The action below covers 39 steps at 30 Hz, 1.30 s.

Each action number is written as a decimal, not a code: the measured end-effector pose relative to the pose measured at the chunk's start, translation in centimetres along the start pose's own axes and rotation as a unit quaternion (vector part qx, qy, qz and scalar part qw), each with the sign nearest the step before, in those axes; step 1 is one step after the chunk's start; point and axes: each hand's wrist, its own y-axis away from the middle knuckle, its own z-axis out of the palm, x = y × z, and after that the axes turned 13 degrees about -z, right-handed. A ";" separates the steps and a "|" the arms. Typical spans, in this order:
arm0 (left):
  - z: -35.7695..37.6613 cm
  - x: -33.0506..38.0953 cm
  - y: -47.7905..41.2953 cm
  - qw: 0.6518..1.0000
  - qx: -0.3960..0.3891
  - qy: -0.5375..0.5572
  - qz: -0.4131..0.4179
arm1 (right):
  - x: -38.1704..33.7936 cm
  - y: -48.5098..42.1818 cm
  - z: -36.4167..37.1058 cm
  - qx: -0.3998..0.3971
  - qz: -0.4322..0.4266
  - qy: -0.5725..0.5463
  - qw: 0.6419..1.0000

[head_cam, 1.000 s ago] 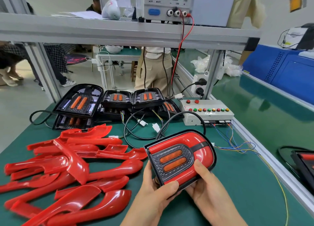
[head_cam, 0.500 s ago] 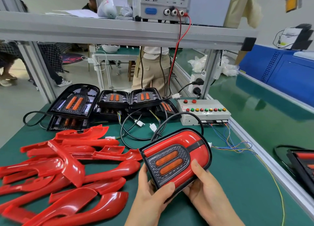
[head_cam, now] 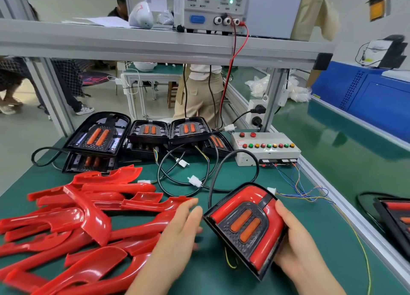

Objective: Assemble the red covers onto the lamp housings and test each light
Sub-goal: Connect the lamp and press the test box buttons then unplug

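Assembled lamp (head_cam: 246, 226) held in the right grip (head_cam: 295, 246) over the green bench (head_cam: 321, 239).
The right grip clasps the lamp's right edge, thumb on its fitted red cover; the lamp is tilted. The left grip (head_cam: 179, 230), blurred, fingers straight, holds nothing, just left of the lamp above the pile of loose red covers (head_cam: 77, 223). Bare housings (head_cam: 99, 135) lie at the rear.

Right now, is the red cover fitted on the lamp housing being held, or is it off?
Fitted: the red cover sits in the lamp housing, around its orange lenses. The right hand grips it.
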 end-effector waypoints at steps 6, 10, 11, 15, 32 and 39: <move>0.3 3.7 -2.7 0.997 -0.070 0.003 -0.024 | -0.5 0.0 -0.2 -0.018 -0.005 0.071 0.997; 0.9 5.8 -7.1 0.999 0.020 -0.026 -0.030 | -0.2 0.2 -0.5 -0.041 -0.051 0.131 0.989; 0.9 6.0 -8.2 0.993 0.048 -0.106 -0.021 | -0.3 0.2 -0.5 -0.052 -0.055 0.143 0.987; 1.0 6.2 -11.0 0.841 0.134 -0.524 0.033 | -0.4 0.5 -0.4 -0.075 -0.051 0.207 0.974; 1.1 11.4 -11.2 0.960 -0.028 0.261 0.094 | -1.6 0.0 -1.9 -0.062 -0.147 0.601 0.783; 4.1 13.0 -9.9 0.938 0.004 0.210 0.276 | -2.4 -0.5 -2.7 -0.028 -0.204 0.564 0.800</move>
